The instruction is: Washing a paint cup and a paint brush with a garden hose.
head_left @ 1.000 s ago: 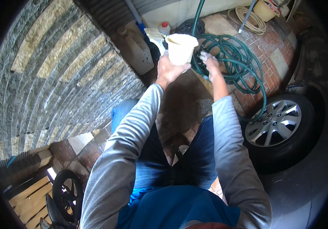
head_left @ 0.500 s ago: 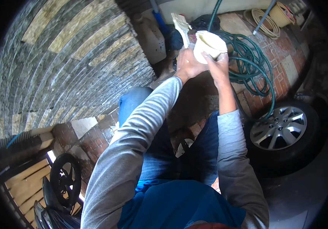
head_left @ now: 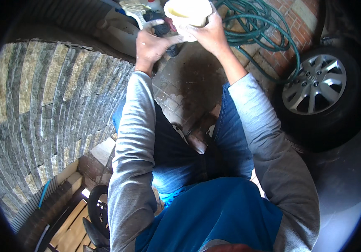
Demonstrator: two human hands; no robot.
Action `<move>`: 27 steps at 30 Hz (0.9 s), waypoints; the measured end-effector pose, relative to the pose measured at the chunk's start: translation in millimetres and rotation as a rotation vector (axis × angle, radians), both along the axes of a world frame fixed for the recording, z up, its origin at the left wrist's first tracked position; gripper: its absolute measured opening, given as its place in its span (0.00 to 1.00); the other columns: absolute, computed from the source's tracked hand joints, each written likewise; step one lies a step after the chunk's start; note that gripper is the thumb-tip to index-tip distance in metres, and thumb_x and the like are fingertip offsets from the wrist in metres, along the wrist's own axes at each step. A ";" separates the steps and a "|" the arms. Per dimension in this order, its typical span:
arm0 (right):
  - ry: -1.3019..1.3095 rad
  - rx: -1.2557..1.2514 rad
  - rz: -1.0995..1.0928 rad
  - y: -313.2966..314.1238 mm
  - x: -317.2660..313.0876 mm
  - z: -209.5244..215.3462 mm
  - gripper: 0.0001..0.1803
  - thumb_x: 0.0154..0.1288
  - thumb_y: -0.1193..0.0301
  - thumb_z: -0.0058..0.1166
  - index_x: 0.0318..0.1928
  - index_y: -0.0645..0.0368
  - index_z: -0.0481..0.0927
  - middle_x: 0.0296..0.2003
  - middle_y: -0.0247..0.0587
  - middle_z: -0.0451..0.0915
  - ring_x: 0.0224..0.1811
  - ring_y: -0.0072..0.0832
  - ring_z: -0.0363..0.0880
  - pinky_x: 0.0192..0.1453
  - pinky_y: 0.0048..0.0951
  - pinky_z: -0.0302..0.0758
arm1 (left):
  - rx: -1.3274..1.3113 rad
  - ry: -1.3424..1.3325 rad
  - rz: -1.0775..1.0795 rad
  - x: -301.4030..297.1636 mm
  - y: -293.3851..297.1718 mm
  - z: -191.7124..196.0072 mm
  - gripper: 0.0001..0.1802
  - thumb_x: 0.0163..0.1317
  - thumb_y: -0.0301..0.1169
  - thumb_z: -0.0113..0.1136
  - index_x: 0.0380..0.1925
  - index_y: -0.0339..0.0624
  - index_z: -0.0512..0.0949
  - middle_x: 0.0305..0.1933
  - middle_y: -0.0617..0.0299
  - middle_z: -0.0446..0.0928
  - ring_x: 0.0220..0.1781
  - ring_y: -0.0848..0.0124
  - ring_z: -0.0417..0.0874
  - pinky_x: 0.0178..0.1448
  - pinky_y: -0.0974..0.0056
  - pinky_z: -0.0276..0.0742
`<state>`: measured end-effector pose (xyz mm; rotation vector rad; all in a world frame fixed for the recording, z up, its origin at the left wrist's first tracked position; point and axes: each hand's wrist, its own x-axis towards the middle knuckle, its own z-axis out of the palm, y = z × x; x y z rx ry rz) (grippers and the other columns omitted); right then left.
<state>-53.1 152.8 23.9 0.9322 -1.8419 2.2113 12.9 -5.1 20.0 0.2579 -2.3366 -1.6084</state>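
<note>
At twelve o'clock, your right hand grips the cream cup; your left hand, thumb beside the cup's base, holds the brush at eleven, bristles pointing away.

Cream tub, green hose

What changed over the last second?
The right hand, off the cup a second ago, now grips its right side. The left hand, which held it then, has shifted to its left; any remaining thumb contact is unclear. Unchanged: brush in the left hand, green hose coiled, wheel in place.
</note>
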 end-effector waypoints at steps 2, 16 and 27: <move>0.014 0.003 -0.030 9.5 0.5 -4.7 0.39 0.52 0.74 0.69 0.64 0.62 0.64 0.54 0.41 0.74 0.57 0.31 0.73 0.61 0.32 0.72 | -0.051 -0.087 0.044 1.3 -7.5 0.8 0.37 0.38 0.31 0.81 0.46 0.25 0.73 0.40 0.53 0.81 0.40 0.72 0.82 0.44 0.69 0.79; -0.186 0.413 0.226 8.5 24.4 -78.1 0.40 0.39 0.65 0.77 0.53 0.61 0.71 0.47 0.43 0.79 0.51 0.30 0.78 0.59 0.31 0.72 | -0.333 -0.006 0.268 -1.8 -12.4 -4.4 0.16 0.58 0.19 0.53 0.47 0.40 0.80 0.25 0.69 0.73 0.27 0.82 0.69 0.34 0.74 0.66; -0.110 0.959 0.349 -39.5 41.9 -144.2 0.49 0.34 0.49 0.73 0.55 0.65 0.70 0.49 0.57 0.78 0.54 0.47 0.76 0.59 0.39 0.72 | -0.318 0.042 0.252 12.5 -8.7 3.4 0.15 0.55 0.22 0.53 0.43 0.44 0.81 0.26 0.53 0.79 0.29 0.63 0.81 0.40 0.62 0.75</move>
